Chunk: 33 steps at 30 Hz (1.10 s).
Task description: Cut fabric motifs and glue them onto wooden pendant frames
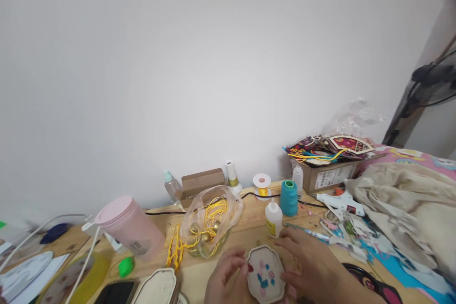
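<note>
A scalloped plaque (266, 289) with a pale rim and cream face is between my two hands at the bottom of the view. Small pink flowers, blue-green leaf shapes and a red piece (250, 268) lie on its face. My left hand (227, 279) is curled at the left rim, fingertips beside the red piece. On the opposite side my right hand (308, 266) grips the rim, its thumb low and its index finger extended above. Just behind the plaque stands a white glue bottle (273, 221) with a yellow label.
A teal thread cone (289, 199) stands behind my right hand, with fabric scraps (351, 235) and a glue gun (344, 203) further right. Leftward are a plastic bag (210, 221) of yellow cord and bells, a pink lidded container (131, 228), a phone (116, 293) and another scalloped plaque (156, 289).
</note>
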{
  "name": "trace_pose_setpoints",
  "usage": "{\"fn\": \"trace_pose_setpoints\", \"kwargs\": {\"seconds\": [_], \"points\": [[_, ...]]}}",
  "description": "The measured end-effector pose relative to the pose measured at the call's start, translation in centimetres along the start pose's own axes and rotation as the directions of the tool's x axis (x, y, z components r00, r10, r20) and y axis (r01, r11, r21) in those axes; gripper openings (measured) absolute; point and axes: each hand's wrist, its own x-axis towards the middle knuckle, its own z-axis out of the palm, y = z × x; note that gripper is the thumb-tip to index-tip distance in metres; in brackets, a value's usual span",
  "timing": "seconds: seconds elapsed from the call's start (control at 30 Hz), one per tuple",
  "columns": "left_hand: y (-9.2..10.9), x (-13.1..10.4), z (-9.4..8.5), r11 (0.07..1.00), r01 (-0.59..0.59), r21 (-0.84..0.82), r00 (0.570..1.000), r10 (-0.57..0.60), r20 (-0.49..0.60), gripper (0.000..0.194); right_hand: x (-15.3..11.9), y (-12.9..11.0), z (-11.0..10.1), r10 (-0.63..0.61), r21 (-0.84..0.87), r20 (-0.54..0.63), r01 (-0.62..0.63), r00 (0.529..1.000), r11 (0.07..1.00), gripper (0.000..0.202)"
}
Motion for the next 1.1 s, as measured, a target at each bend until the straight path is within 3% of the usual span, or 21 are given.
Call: {"fn": "trace_pose_setpoints", "kwargs": {"seconds": [0.07,0.17,0.27,0.63,0.97,1.1], "points": [[-0.3,0.4,-0.1,0.999,0.015,-0.046,1.0,-0.015,0.0,0.033,0.1,0.3,0.9,-0.045,0.019,-0.035,0.046,0.998,0.999,0.036],[-0.8,0.2,-0.3,0.998,0.012,-0.058,1.0,-0.012,0.0,0.032,-0.1,1.0,1.8,-0.129,0.066,-0.107,0.137,0.986,0.988,0.007],[-1.1,-0.1,-0.7,1.0,-0.017,0.025,0.999,0.018,-0.032,0.032,-0.4,1.4,2.1,-0.141,0.076,-0.158,0.155,0.977,0.985,0.024],[-0.5,-0.1,-0.8,0.997,-0.023,0.07,0.999,0.025,-0.035,0.022,-0.7,0.4,1.7,-0.228,0.004,-0.124,0.23,0.966,0.973,0.01],[-0.2,0.2,-2.0,0.991,0.135,0.01,0.989,-0.135,0.058,0.031,-1.2,2.2,0.3,-0.369,-0.097,-0.04,0.364,0.928,0.926,0.012],[-0.4,-0.1,-1.9,0.991,0.13,0.037,0.989,-0.132,0.059,0.032,-1.0,2.9,0.4,-0.385,-0.126,-0.02,0.379,0.923,0.917,0.013]]}}
